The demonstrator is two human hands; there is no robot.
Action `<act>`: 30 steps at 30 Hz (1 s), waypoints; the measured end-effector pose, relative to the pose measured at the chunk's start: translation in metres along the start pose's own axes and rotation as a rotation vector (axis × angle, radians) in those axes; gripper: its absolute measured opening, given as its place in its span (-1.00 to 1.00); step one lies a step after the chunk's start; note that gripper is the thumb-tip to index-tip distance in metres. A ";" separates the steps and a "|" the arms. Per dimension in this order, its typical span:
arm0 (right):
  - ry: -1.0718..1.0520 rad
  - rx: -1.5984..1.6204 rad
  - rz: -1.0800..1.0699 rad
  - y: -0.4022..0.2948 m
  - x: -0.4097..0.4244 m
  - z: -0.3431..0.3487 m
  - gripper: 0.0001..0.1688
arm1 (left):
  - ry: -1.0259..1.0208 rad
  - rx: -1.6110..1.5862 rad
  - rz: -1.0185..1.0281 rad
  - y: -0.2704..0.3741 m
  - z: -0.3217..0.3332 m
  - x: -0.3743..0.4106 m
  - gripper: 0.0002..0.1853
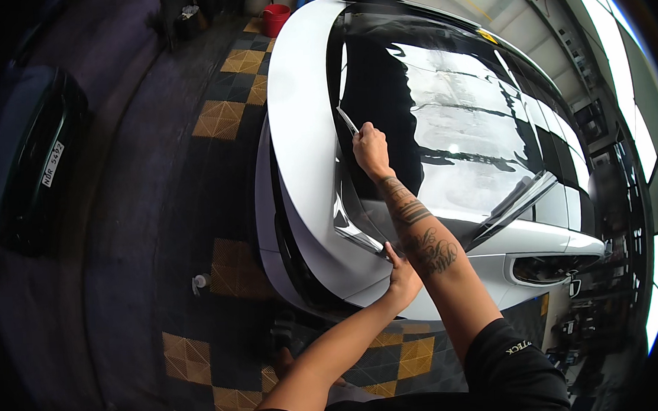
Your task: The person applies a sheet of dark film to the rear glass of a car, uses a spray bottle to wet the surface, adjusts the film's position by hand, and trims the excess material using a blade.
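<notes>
A large sheet of clear, glossy film (470,125) lies over the dark rear glass of a white car. My right hand (370,147) grips a slim silver knife (347,119), its tip at the lower edge of the glass beside the white tailgate panel (302,117). Below it, a loose, folded strip of film (356,237) hangs over the white bodywork. My left hand (404,282) holds the end of this strip by the thumb; its other fingers are partly hidden behind my right forearm. At the glass's near side, another film edge (521,204) stands up in folds.
Black and tan floor tiles (218,119) surround the car. On them lies a small white bottle (202,281). A red bucket (276,19) stands beyond the car. A dark car (36,159) is parked at left. The white car's tail light (553,268) is at right.
</notes>
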State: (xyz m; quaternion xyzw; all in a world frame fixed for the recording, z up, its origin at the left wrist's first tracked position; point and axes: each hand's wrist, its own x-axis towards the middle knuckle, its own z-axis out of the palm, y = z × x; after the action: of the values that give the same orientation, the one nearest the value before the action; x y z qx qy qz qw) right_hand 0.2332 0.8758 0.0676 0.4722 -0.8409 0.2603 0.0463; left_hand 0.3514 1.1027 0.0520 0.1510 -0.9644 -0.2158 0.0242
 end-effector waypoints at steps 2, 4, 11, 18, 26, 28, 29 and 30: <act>0.017 -0.055 0.006 -0.005 -0.002 0.001 -0.83 | -0.029 0.002 -0.007 -0.001 -0.002 0.002 -0.48; -0.009 -0.095 -0.008 -0.005 -0.003 0.000 -0.83 | -0.053 0.010 -0.008 0.000 -0.002 0.002 -0.47; -0.161 -0.162 0.049 -0.024 0.001 -0.014 -0.85 | -0.077 -0.020 0.063 -0.001 0.015 0.007 -0.43; -0.221 0.030 0.204 -0.037 -0.002 -0.020 -0.82 | -0.027 -0.157 0.122 -0.006 0.012 0.009 -0.39; -0.189 0.050 0.211 -0.040 -0.041 -0.033 -0.85 | 0.198 -0.060 0.151 -0.015 0.014 0.007 -0.42; -0.164 0.000 0.177 -0.028 -0.056 -0.039 -0.86 | 0.537 -0.017 0.235 -0.019 0.015 0.001 -0.37; -0.136 -0.022 0.158 -0.021 -0.065 -0.042 -0.86 | 0.512 -0.055 0.242 -0.017 0.014 -0.001 -0.38; -0.108 -0.045 0.140 -0.012 -0.075 -0.046 -0.87 | 0.487 -0.092 0.250 -0.015 0.013 -0.002 -0.39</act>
State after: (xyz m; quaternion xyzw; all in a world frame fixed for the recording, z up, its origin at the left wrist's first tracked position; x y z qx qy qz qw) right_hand 0.2768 0.9507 0.0880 0.4245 -0.8787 0.2183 -0.0068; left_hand 0.3561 1.0963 0.0337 0.0770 -0.9305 -0.2122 0.2885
